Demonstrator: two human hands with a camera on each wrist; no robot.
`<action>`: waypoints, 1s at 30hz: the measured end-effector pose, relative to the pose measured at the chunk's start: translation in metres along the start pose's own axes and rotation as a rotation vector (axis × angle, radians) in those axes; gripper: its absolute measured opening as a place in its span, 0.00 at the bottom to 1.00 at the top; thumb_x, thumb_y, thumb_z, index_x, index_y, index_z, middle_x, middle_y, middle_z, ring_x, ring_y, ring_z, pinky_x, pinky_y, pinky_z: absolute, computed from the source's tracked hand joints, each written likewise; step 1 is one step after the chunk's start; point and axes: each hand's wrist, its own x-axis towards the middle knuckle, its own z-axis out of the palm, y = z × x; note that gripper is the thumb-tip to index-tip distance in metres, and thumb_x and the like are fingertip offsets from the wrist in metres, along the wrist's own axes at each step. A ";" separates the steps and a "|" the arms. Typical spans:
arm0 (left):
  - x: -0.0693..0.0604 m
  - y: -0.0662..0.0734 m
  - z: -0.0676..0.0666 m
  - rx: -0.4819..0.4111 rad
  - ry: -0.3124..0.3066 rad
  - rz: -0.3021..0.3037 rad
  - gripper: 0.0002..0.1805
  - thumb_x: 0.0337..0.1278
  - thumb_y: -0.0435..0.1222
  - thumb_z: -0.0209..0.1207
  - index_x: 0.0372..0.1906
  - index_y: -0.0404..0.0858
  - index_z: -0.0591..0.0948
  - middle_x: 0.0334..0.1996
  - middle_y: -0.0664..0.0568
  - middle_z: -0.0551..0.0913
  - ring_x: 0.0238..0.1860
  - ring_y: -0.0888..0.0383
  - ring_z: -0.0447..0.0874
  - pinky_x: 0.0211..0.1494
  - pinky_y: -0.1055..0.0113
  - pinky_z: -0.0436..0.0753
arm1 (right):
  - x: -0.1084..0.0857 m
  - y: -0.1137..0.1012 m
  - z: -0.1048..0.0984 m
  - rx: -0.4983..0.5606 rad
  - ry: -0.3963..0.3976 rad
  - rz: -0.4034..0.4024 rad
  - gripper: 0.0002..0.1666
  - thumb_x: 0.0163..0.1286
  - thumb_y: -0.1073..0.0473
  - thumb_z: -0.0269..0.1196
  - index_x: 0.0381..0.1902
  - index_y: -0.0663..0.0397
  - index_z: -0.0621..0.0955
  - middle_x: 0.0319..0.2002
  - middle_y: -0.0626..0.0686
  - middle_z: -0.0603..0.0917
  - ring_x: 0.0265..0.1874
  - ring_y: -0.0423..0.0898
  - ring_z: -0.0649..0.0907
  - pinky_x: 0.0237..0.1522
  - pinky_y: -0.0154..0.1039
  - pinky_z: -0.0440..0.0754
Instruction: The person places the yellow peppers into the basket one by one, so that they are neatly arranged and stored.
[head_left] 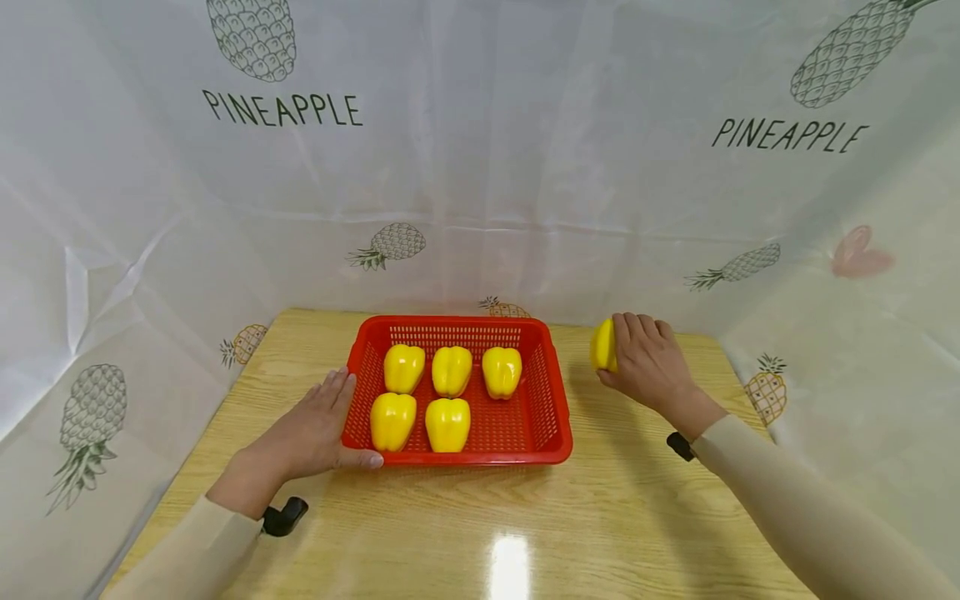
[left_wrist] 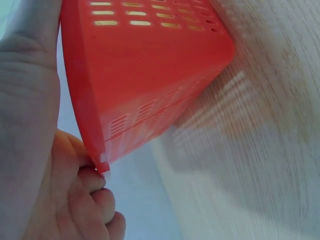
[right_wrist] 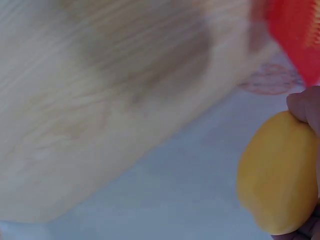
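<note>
My left hand (head_left: 318, 429) holds the near left corner of a red plastic basket (head_left: 561, 417), thumb along the front rim and fingers at the left rim. In the left wrist view the fingertips meet the rim of the basket (left_wrist: 145, 65). Inside it sit several glossy yellow bell peppers (head_left: 447, 425), three in the back row and the others in front at the left. To the right of the basket, my right hand (head_left: 648, 358) grips another yellow bell pepper (head_left: 603, 346) above the table. The right wrist view shows this pepper (right_wrist: 277, 175) between thumb and fingers.
The basket stands on a light wooden table (head_left: 420, 533), near its back edge. A pale curtain (head_left: 525, 167) printed with pineapples hangs behind and at both sides. Black wrist straps (head_left: 285, 517) show below the hands.
</note>
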 end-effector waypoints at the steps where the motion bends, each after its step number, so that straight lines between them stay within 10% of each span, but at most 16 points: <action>1: 0.000 0.000 0.000 0.000 -0.002 -0.001 0.77 0.46 0.77 0.64 0.81 0.21 0.52 0.82 0.25 0.49 0.83 0.28 0.47 0.83 0.34 0.52 | 0.004 -0.003 -0.004 0.004 0.013 -0.004 0.58 0.54 0.36 0.77 0.64 0.75 0.69 0.51 0.69 0.80 0.50 0.68 0.80 0.51 0.60 0.81; 9: 0.002 -0.003 0.000 -0.016 -0.017 -0.013 0.77 0.46 0.76 0.65 0.81 0.21 0.50 0.83 0.26 0.49 0.83 0.28 0.46 0.83 0.34 0.52 | 0.030 -0.043 -0.034 0.038 0.072 -0.060 0.59 0.54 0.33 0.77 0.65 0.74 0.70 0.53 0.69 0.82 0.52 0.66 0.82 0.56 0.59 0.82; 30: 0.002 -0.001 0.001 -0.037 -0.018 -0.012 0.77 0.46 0.76 0.66 0.81 0.21 0.50 0.83 0.26 0.49 0.83 0.27 0.46 0.82 0.34 0.56 | 0.030 -0.138 -0.029 0.147 -0.147 -0.282 0.59 0.58 0.26 0.73 0.68 0.68 0.74 0.57 0.62 0.84 0.54 0.59 0.81 0.59 0.52 0.80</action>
